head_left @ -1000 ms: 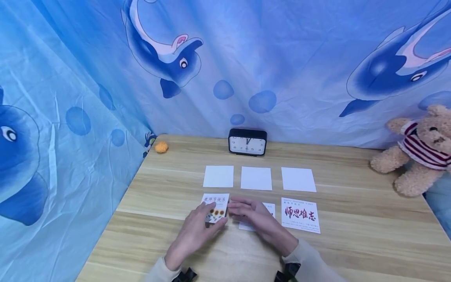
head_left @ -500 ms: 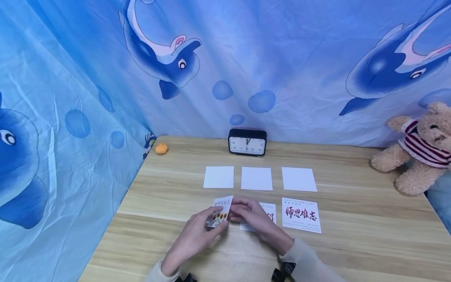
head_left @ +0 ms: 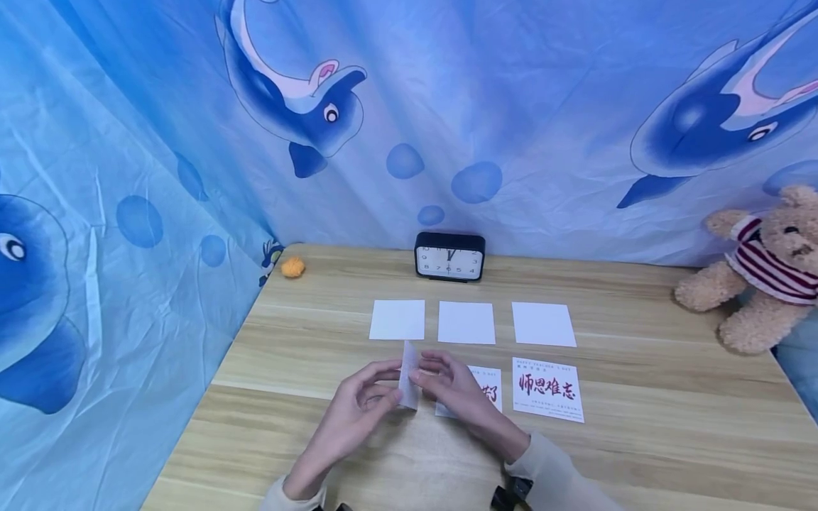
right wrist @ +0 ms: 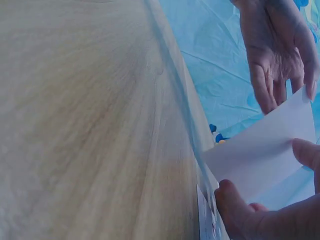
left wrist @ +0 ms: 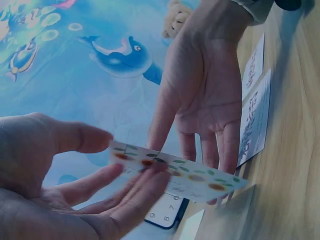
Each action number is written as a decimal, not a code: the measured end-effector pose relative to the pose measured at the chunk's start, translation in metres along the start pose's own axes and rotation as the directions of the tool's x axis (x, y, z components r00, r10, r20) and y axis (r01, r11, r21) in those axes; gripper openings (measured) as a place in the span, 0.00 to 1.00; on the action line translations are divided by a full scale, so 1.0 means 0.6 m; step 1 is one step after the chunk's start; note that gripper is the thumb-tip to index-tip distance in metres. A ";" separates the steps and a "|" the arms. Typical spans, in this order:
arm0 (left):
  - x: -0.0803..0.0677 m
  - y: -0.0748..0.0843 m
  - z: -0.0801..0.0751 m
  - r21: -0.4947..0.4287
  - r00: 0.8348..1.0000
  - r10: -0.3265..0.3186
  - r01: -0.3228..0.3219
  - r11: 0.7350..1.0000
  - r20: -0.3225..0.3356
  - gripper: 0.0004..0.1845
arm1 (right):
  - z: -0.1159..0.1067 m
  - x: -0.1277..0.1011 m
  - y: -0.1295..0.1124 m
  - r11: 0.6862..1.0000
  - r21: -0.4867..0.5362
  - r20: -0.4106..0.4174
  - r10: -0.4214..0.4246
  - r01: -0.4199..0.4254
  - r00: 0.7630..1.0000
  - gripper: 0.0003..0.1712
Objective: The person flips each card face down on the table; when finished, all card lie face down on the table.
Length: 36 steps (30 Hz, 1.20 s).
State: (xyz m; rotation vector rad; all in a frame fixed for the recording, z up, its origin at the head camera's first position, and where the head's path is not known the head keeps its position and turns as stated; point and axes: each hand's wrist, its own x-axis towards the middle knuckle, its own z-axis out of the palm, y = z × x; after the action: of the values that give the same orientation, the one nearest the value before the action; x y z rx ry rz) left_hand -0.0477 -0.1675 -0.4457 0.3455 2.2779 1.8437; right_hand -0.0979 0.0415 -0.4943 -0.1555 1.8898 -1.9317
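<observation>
A small card [head_left: 407, 377] stands on edge above the wooden table [head_left: 307, 355], held between both hands. Its sunflower-printed face [left wrist: 175, 172] turns toward my left hand [head_left: 358, 411], whose thumb and fingertips [left wrist: 145, 182] hold its lower edge. Its blank white back [right wrist: 262, 160] faces my right hand [head_left: 455, 392], whose thumb [right wrist: 306, 154] and finger pinch it. Under the right hand lies a partly hidden printed card [head_left: 488, 389]. Beside that lies a card with red characters [head_left: 547, 389].
Three blank white cards [head_left: 466, 322] lie in a row behind the hands. A black clock [head_left: 449, 256] stands at the table's back edge, an orange ball [head_left: 292, 267] at the back left corner, a teddy bear [head_left: 760, 273] at the right. Blue dolphin cloth surrounds the table.
The sunflower card lay flat on the table under the left hand. It was lifted and turned up on edge, and the right hand has taken hold of its back.
</observation>
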 end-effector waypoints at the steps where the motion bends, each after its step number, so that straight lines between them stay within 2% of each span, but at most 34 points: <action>1: -0.001 -0.001 -0.002 -0.023 1.000 0.000 -0.001 1.000 -0.016 0.27 | 0.000 -0.001 -0.001 1.000 -0.009 -0.019 0.001 -0.001 1.000 0.40; 4: -0.003 -0.001 -0.007 -0.085 0.997 -0.018 0.012 0.996 -0.069 0.29 | -0.001 -0.002 -0.003 1.000 -0.024 -0.087 0.001 -0.003 0.996 0.39; 7: -0.006 0.000 -0.013 -0.103 0.991 -0.047 0.034 0.994 -0.126 0.30 | -0.004 -0.002 -0.004 1.000 -0.012 -0.140 0.002 -0.004 0.990 0.37; 12: -0.010 -0.002 -0.023 -0.102 0.980 -0.087 0.069 0.992 -0.178 0.30 | -0.009 0.001 -0.002 1.000 0.023 -0.171 -0.005 0.009 0.985 0.32; 19: -0.011 -0.011 -0.033 -0.117 0.968 -0.097 0.072 0.991 -0.231 0.32 | -0.015 0.004 0.001 1.000 0.016 -0.164 -0.009 0.012 0.986 0.28; 22: -0.012 -0.017 -0.037 -0.118 0.961 -0.127 0.101 0.988 -0.244 0.31 | -0.016 0.005 0.002 1.000 0.014 -0.164 -0.003 0.006 0.987 0.28; 28: -0.011 -0.032 -0.044 -0.086 0.937 -0.184 0.166 0.982 -0.296 0.31 | -0.015 0.008 0.001 0.998 0.061 -0.151 0.024 -0.014 0.988 0.26; 32: -0.010 -0.040 -0.048 -0.031 0.924 -0.186 0.187 0.982 -0.333 0.30 | -0.012 0.008 -0.001 0.995 0.098 -0.123 0.041 -0.028 0.992 0.25; 36: -0.007 -0.048 -0.052 -0.012 0.916 -0.195 0.204 0.979 -0.351 0.30 | -0.010 0.009 -0.001 0.996 0.074 -0.104 0.064 -0.056 0.993 0.24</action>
State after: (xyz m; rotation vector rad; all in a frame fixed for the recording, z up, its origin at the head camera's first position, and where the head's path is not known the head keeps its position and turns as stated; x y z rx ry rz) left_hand -0.0544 -0.2038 -0.4672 -0.2285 2.4483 1.8954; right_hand -0.1049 0.0448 -0.4952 0.0262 1.8665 -1.9995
